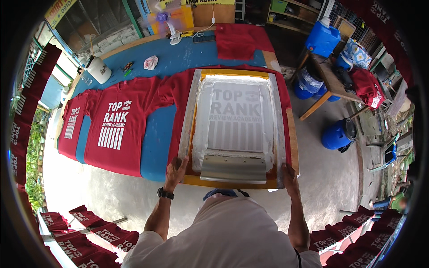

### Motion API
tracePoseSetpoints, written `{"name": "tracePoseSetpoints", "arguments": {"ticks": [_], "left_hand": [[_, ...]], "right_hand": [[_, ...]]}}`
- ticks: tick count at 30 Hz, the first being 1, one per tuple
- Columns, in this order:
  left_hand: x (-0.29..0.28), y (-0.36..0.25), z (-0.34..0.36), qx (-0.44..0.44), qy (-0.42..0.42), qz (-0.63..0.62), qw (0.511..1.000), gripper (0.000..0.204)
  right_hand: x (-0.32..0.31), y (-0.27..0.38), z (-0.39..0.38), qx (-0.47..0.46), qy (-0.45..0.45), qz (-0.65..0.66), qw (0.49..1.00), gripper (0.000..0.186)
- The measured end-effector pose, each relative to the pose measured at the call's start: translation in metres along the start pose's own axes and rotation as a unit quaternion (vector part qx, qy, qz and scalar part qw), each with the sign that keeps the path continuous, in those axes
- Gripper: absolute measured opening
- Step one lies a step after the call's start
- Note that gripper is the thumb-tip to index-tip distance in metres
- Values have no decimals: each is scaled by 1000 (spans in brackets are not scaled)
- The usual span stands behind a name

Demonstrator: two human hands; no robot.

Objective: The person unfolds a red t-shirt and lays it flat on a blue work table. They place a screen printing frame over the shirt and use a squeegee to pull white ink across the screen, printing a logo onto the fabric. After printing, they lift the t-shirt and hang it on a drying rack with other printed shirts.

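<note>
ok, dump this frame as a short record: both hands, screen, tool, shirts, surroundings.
left hand: on the screen frame, near left side
right hand: on the same frame, near right side
screen: over red fabric; contact underneath hidden
tool: flat silver metal piece, inside the frame at its near end
shirts: two red shirts with white print, one fully in view, left of the frame
surface: blue-topped table
far side: folded red cloth, small fan

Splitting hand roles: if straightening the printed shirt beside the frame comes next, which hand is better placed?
Left, likely: the left hand holds the side of the frame nearer the printed shirt; the right hand holds its opposite side.
</note>
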State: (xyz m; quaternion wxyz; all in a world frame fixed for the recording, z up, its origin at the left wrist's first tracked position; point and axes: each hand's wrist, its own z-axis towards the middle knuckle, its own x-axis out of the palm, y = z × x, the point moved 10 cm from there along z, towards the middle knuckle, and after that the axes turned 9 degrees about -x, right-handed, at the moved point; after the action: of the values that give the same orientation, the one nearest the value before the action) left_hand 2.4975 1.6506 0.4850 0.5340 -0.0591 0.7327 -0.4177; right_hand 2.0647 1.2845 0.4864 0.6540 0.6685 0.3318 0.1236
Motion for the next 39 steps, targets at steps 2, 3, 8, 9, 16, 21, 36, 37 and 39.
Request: {"name": "tracePoseSetpoints", "arguments": {"ticks": [2, 3, 8, 9, 16, 21, 36, 37, 39], "left_hand": [[2, -2, -5, 68, -50, 60, 995, 63], [3, -8, -7, 115, -68, 105, 985, 46], [15, -7, -6, 34, -52, 112, 992, 49], [12, -22, -11, 65, -77, 126, 987, 56], [-2, -51, -28, -98, -27, 84, 991, 91], [0, -80, -28, 16, -18, 59, 998, 84], [-4, -143, -22, -98, -19, 288, 952, 75], [2, -167, -26, -51, -31, 295, 954, 80], [33, -211, -37, 30, 35, 270, 962, 83]], "right_hand": [[-6, 4, 1, -7, 5, -34, 999, 44], [-8, 2, 1, 9, 20, -44, 999, 44], [-21, 2, 10, -26, 15, -50, 998, 43], [-22, 2, 11, -37, 13, -53, 998, 42], [-25, 1, 14, -78, 34, -106, 991, 34], [-25, -10, 14, -26, 68, -129, 989, 34], [-20, -1, 16, -61, 61, -122, 989, 48], [-27, -2, 17, -53, 39, -119, 991, 49], [-29, 10, 18, -111, 43, -162, 980, 50]]}}
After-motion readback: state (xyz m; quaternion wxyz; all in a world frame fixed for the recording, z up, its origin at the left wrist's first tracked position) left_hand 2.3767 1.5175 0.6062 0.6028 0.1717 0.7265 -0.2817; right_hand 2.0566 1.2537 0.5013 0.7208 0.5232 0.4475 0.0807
